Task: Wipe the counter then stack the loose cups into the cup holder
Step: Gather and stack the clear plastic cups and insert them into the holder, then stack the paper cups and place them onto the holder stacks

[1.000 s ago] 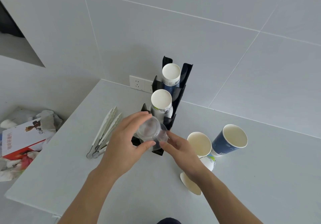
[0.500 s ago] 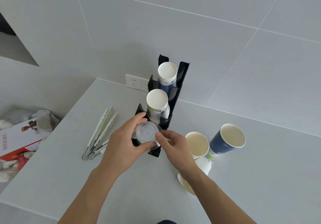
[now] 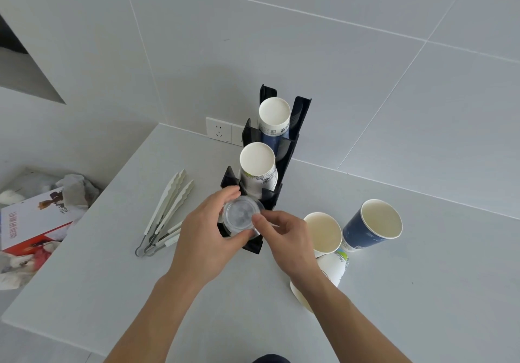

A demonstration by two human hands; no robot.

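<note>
While both hands grip a clear cup [image 3: 241,217] at the front slot of the black holder [image 3: 284,154], the left hand [image 3: 206,240] wraps its side and the right hand [image 3: 287,240] pinches its rim. Three paper cups [image 3: 371,226] wait right, on the counter [image 3: 408,292].

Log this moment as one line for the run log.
step: stacking cups | both hands on clear cup at holder front slot | loose: paper cups

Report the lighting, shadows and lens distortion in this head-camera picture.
Head view: soft, even light; a faint broad shadow on the wall behind the cup holder; wide-angle bending tilts the tile lines; the clear cup between left hand and right hand looks hazy; no harsh glare.
</note>
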